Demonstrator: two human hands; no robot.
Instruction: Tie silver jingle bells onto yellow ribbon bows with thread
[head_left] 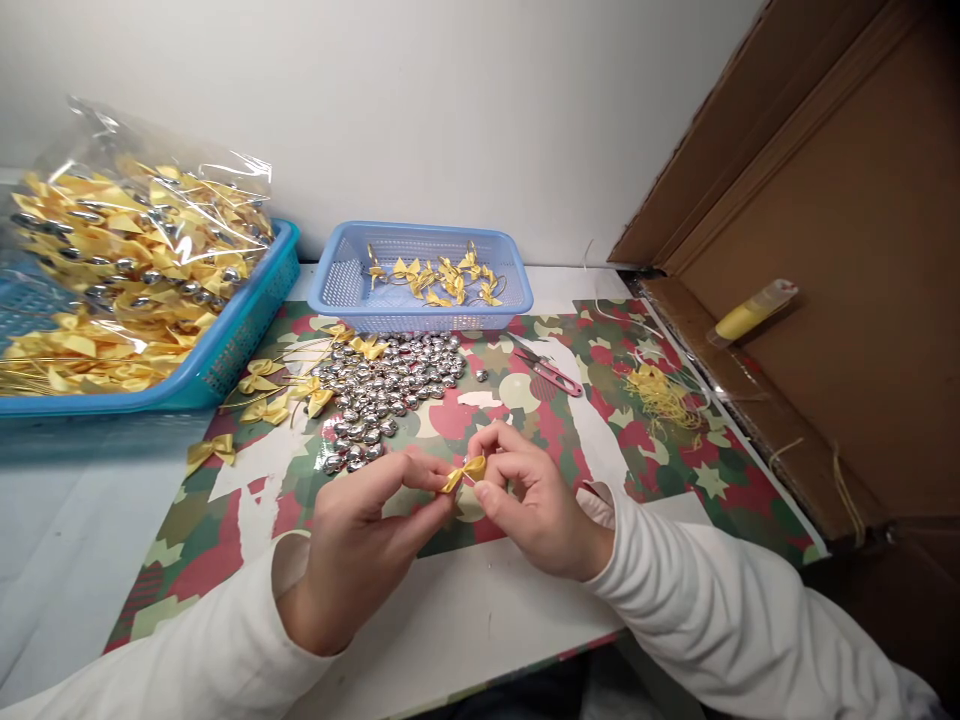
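Pinching a small yellow bow [472, 467] between them, the left hand [360, 535] and right hand [536, 505] meet above the patterned sheet [697, 470] on the worktop [97, 510], near its front edge. From my end I see thumb and fingertips closed on either side of the bow, neither hand clenched. Just beyond the left hand lies a spread of silver bells [390, 385], with loose bows [266, 410] beside it; past the right hand sit small snips [555, 375] and a tangle of yellow thread [664, 395]. Farther back, a shallow blue basket [420, 228] holds more bows. I judge the bow to be nearly weightless, its ribbon soft and rather slick, so the loops would crush or twist under a hard squeeze. I would take it close to the knot, with light fingertip pressure, leaving the loops and tails free. Whether a bell is attached to it, I cannot tell; the fingers cover too much.
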